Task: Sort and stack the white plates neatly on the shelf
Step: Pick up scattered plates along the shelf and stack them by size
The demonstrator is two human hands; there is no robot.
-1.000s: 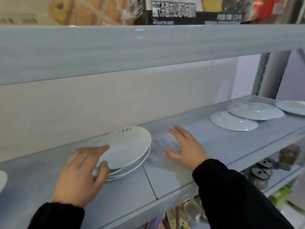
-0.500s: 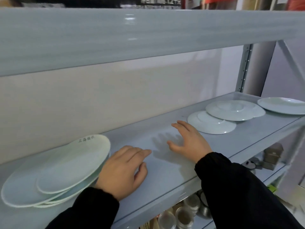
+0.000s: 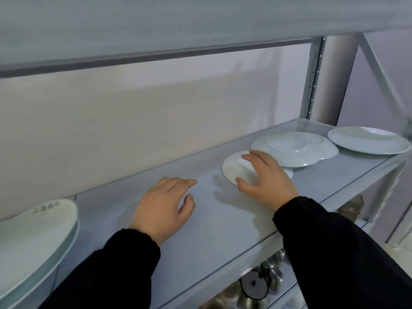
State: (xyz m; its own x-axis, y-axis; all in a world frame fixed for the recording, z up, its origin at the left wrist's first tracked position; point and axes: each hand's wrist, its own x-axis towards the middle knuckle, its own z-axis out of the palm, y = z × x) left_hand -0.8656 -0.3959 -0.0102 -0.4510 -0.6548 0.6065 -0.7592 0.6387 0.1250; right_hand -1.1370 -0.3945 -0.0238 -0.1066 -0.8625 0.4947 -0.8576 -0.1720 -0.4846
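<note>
Head view: the shelf [image 3: 223, 230] runs from lower left up to the right, and every place below is told from it. At its left end, cut by the frame edge, lies the stack [image 3: 33, 237], plates nested one on another, the top one tilted and printed with small characters near its far rim. At the far right end sits the large plate [image 3: 367, 141], alone, flat, right way up. Just left of that plate is the pair [image 3: 296, 150], a smaller plate lying on a wider one, both seemingly upside down. The pair's near-left rim overlaps the small plate [image 3: 234, 168], which lies flat at mid-shelf, right of centre, and looks to be upside down too.

Over the small plate is the right hand [image 3: 267, 177], fingers spread, thumb at the near rim and fingertips reaching toward its middle. It is open and has closed on nothing; whether the fingertips touch the plate I cannot tell. On the bare shelf left of the small plate, well apart from the stack, hovers or rests the left hand [image 3: 165, 204], open, empty, palm down.

The coming move turns on this: the small plate lies directly under the right hand, which is much the nearer, while the stack it probably belongs on lies leftward along the shelf, beyond the left hand.
</note>
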